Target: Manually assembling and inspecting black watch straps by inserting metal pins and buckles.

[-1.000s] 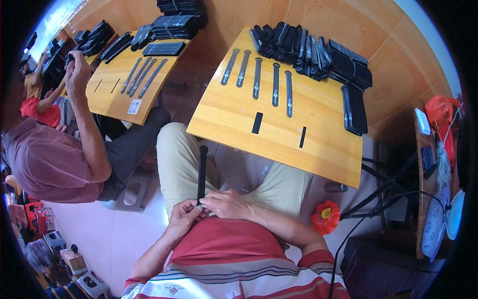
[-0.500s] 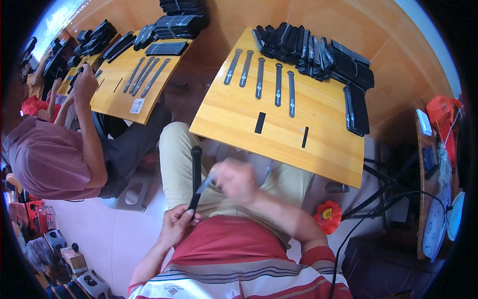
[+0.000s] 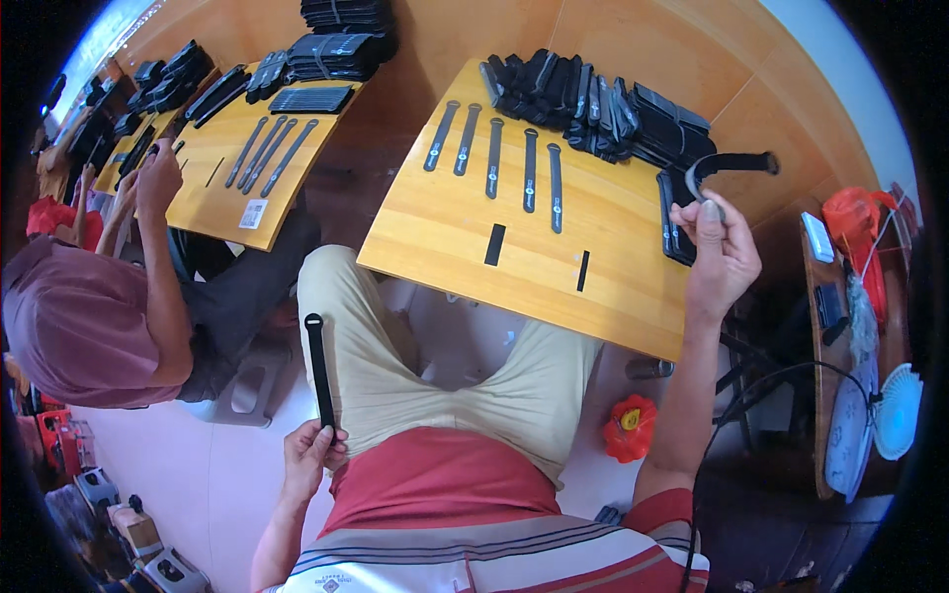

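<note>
Strap (image 3: 320, 371), black and ring-tipped, is on the person's side of the wooden table (image 3: 435, 232), its lower end pinched in the left hand (image 3: 308, 461). At the table's right edge, the right hand (image 3: 727, 259) grasps a curled strap (image 3: 741, 161). Five grey straps (image 3: 494, 158) lie on the table's left; dark bundles (image 3: 672, 124) line its far edge.

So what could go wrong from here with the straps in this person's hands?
The left hand pinches the black strap near its lower end, so it might slip and drop to the floor. The right hand has a curved strap by the short stack at the right edge of the table; a brush there could perhaps knock that stack off.
</note>
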Available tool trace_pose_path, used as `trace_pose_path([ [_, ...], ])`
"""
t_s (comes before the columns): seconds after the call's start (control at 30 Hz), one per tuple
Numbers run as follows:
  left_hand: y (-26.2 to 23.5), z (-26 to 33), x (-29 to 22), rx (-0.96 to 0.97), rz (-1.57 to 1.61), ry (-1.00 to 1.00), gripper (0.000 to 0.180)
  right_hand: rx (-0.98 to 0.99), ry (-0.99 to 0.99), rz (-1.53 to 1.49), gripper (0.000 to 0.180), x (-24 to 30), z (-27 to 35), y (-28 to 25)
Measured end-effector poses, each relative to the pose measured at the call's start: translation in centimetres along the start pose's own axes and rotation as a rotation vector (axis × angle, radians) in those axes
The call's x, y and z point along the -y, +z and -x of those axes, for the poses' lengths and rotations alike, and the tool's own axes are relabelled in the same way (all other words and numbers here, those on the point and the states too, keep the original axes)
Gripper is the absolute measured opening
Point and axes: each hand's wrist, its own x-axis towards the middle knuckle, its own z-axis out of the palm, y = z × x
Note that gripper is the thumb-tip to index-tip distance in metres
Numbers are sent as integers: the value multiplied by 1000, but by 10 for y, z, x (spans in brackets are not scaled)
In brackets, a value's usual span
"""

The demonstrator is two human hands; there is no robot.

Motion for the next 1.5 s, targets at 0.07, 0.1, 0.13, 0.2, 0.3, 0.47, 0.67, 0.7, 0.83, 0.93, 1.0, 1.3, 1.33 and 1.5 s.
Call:
trace_pose_path([
  [0.07, -1, -4, 3, 11, -1, 14, 18, -2, 42, 4, 18, -7, 7, -7],
  [0.1, -1, -7, 4, 20, 1, 31, 17, -2, 82, 7, 16, -10, 10, -11],
  [0.13, 0, -9, 2, 26, -4, 32, 17, -8, 82, 10, 16, -15, 13, -17],
  [0.2, 4, -11, 0, 28, 33, 30, 17, 16, 84, 54, 12, -25, 19, -28],
  [0.3, 10, -13, -4, 8, 16, 38, 16, -93, 99, 57, 11, -26, 24, -35],
  [0.47, 12, -16, -7, -8, -1, 17, 16, -215, 196, 124, 20, -16, 19, -42],
  [0.67, 15, -16, -13, -4, -3, 11, 16, -159, 159, 306, 13, -41, 9, -57],
  [0.7, 16, -15, -15, -10, -5, 4, 16, -117, 64, 437, 14, -47, 6, -55],
  [0.83, 16, -15, -14, -15, -10, 7, 16, -34, -128, 708, 13, -63, 2, -46],
  [0.93, 16, -15, -15, 6, 3, -7, 15, 48, -290, 835, 9, -89, 11, -43],
  [1.0, 17, -16, -12, -7, 13, 17, 16, 224, -305, 927, 8, -103, 24, -42],
  [1.3, 16, -17, -14, -3, -16, 20, 17, 518, -212, 1042, 13, -123, 50, -38],
  [1.33, 16, -18, -13, -3, -16, 20, 17, 532, -167, 1011, 15, -122, 51, -39],
  [1.5, 15, -20, -9, -18, -28, 2, 16, 596, -90, 975, 20, -125, 54, -40],
])
